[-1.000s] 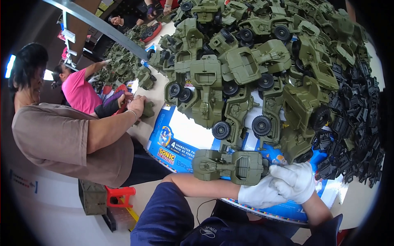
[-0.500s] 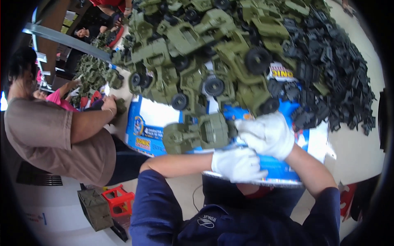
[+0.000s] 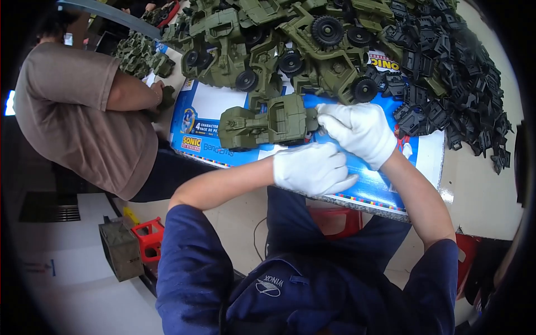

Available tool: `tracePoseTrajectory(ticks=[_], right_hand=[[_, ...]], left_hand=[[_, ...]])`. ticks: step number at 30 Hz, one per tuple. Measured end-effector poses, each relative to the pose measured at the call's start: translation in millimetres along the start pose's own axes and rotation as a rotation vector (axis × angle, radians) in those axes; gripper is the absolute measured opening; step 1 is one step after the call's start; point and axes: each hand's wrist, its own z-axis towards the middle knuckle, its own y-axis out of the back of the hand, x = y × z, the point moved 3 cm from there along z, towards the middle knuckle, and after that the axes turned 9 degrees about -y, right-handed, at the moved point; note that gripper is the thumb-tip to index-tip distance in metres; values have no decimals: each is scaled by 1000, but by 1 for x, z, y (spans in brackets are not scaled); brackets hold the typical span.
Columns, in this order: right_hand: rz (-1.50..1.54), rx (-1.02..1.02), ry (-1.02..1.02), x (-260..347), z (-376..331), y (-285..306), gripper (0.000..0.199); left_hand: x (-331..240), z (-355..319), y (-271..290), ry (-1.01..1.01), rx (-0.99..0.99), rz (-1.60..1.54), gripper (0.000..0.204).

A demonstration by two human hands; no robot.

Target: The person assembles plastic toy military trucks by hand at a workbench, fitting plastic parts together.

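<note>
- Head view: both hands wear white gloves, low over a blue printed board (image 3: 385,184) lying on the table (image 3: 486,195).
- Right hand (image 3: 360,131) is curled, fingertips pinching the rear end of a green toy truck (image 3: 265,123); the grip is closed on it.
- The truck lies on the board, just below the heap, its front pointing to the picture's left.
- Left hand (image 3: 312,167) sits just below the truck, fingers folded into a loose fist; whether it holds anything, I cannot tell.
- Behind the truck, a pile of green trucks (image 3: 290,39) with black wheels fills the top of the table.
- At the right, a heap of black parts (image 3: 458,72) spills beside the pile.
- On the left, a co-worker in a brown shirt (image 3: 72,111) has a hand at more green toys.
- Down on the floor, a red stool (image 3: 148,240) stands beside a green box (image 3: 120,251).
</note>
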Motion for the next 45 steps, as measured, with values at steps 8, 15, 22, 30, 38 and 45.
tracePoseTrajectory(ticks=[8,15,22,30,38,45], right_hand=[[-51,79,-16,-8,-4,2,23],[39,7,48,5,2,-1,19],[-40,25,33,10,2,6,20],[-89,33,5,19,-3,6,22],[-265,-54,91,12,-7,5,25],[-468,115,-53,18,-2,-5,35]], left_hand=[[-4,-79,62,1063,72,341,55],[-7,-100,49,996,-33,622,34],[-8,-84,31,1085,-162,726,22],[-20,-84,34,1081,-268,842,31],[-12,-80,31,1032,-269,795,23],[-19,-87,34,1027,-295,826,25]])
